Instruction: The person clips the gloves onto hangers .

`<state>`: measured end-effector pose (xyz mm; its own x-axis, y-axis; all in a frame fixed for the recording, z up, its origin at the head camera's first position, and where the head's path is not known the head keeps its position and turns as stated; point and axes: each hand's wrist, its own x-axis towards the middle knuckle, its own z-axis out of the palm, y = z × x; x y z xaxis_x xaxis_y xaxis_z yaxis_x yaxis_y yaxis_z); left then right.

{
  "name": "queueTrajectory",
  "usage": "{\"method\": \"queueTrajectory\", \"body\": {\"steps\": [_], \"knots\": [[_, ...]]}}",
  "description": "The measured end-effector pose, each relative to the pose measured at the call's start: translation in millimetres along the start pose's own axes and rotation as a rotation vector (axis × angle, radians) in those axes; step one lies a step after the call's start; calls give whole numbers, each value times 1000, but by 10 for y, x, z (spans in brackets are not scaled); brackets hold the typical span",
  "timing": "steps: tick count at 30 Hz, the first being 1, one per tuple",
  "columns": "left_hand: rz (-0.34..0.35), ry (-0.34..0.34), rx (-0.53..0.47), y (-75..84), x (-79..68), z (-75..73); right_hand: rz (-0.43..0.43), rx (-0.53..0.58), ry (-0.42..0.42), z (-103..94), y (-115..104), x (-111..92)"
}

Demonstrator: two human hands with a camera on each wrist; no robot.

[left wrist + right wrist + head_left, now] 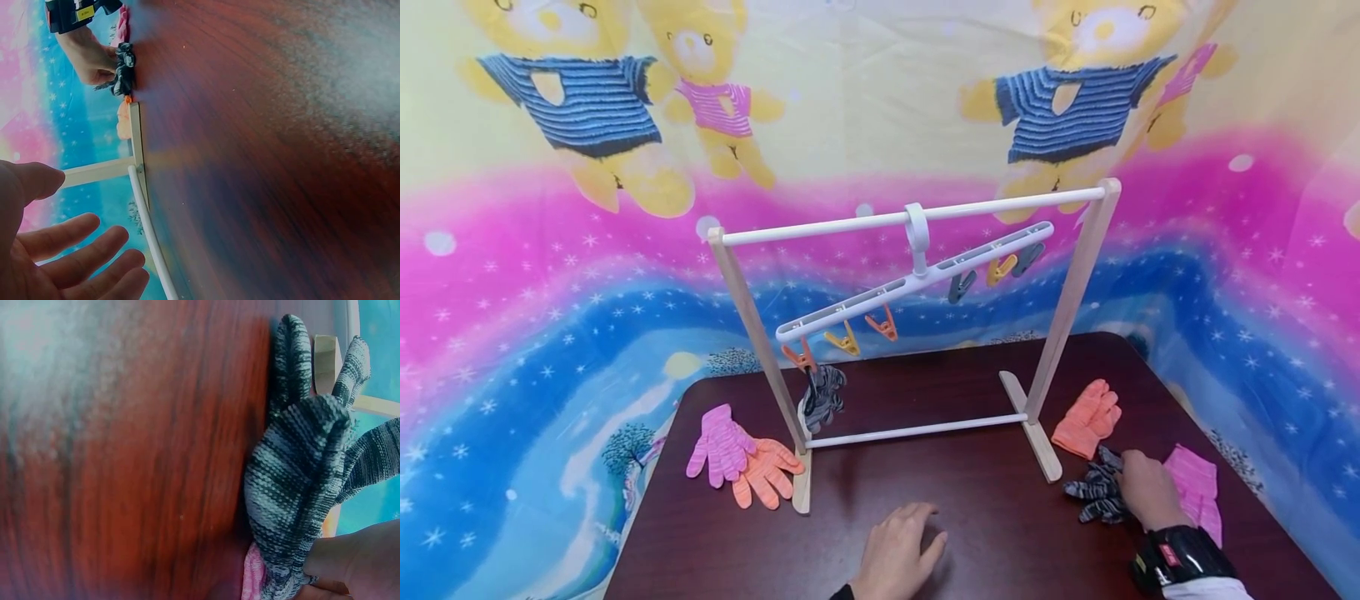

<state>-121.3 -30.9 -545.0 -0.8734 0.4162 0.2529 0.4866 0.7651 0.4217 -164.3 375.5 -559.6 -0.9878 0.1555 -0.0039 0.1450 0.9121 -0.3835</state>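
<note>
My right hand (1152, 492) grips a black-and-grey striped knit glove (1099, 487) by its cuff end, at the table's right side. In the right wrist view, that glove (300, 481) bulges upward with its fingers pointing away, and the hand's fingertips are partly hidden behind it. A pink glove (1197, 492) lies just right of this hand, and an orange glove (1088, 417) lies beyond it. Above the table's near middle, my left hand (901, 550) holds nothing; its fingers (81, 237) are spread and slightly bent in the left wrist view.
A wooden rack with a white top bar (1000, 205) carries a tilted white hanger (917, 282) with several coloured clips. One orange clip (800, 357) at its lower left end holds another striped glove (824, 398). Pink (721, 446) and orange gloves (767, 473) lie left.
</note>
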Motion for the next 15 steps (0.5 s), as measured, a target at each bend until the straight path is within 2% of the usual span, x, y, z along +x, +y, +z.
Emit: {"method": "queueTrajectory", "body": {"steps": [4, 11, 15], "knots": [[20, 29, 11, 3, 12, 10, 10, 7, -17, 23, 6, -22], [42, 49, 5, 10, 73, 13, 74, 13, -103, 12, -2, -13], [52, 63, 19, 23, 110, 9, 64, 10, -76, -22, -57, -28]]}}
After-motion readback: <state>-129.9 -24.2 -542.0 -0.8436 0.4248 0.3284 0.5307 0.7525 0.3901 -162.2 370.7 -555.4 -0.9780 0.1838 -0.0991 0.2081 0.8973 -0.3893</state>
